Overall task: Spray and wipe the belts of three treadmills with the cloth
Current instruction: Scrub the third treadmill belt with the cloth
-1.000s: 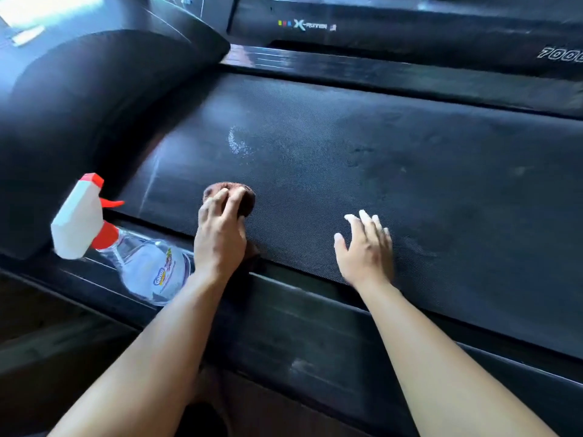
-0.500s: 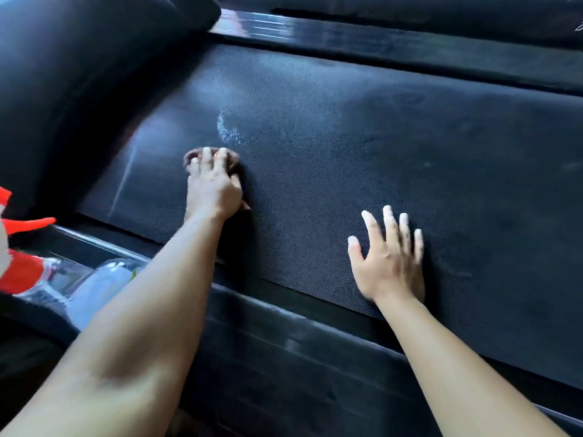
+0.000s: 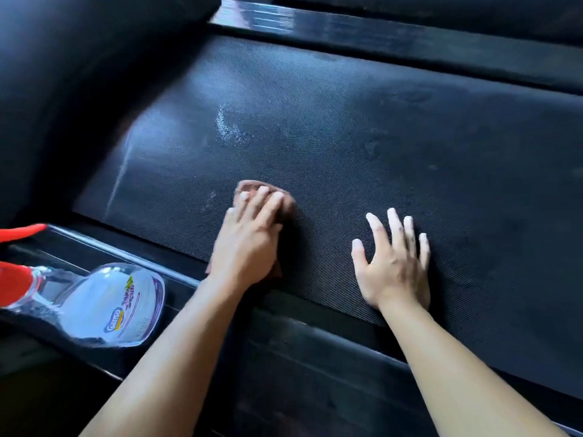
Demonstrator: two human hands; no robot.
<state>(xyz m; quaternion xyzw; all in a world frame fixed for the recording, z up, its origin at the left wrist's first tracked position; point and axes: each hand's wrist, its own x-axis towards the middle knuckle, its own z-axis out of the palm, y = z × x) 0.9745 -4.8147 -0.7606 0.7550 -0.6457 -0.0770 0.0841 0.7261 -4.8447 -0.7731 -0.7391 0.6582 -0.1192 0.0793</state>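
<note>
A brown cloth (image 3: 270,193) is pressed onto the treadmill belt (image 3: 362,146) near its front edge by the left hand (image 3: 249,234), whose fingers are laid flat over it. Most of the cloth is hidden beneath the palm; only a rounded, bunched edge is seen past the fingertips, and a small scrap shows at the wrist. The right hand (image 3: 392,263) is laid flat on the belt just beside the left, fingers spread wide, with nothing held.

The belt is black and finely woven in a diagonal weave, with a pale wet smear (image 3: 228,129) well beyond the cloth. A glossy black side rail (image 3: 315,348) is seen along the near edge, and a second rail (image 3: 394,42) runs along the far side.

On the near rail, left of the left forearm, a clear plastic spray bottle (image 3: 116,305) is lying on its side; its red nozzle (image 3: 19,257) is cut off by the frame edge and its label is blurred.

Compared with half a second ago, the cloth has been drawn back from near the smear toward the front edge, while the right hand has stayed planted flat on the belt.
</note>
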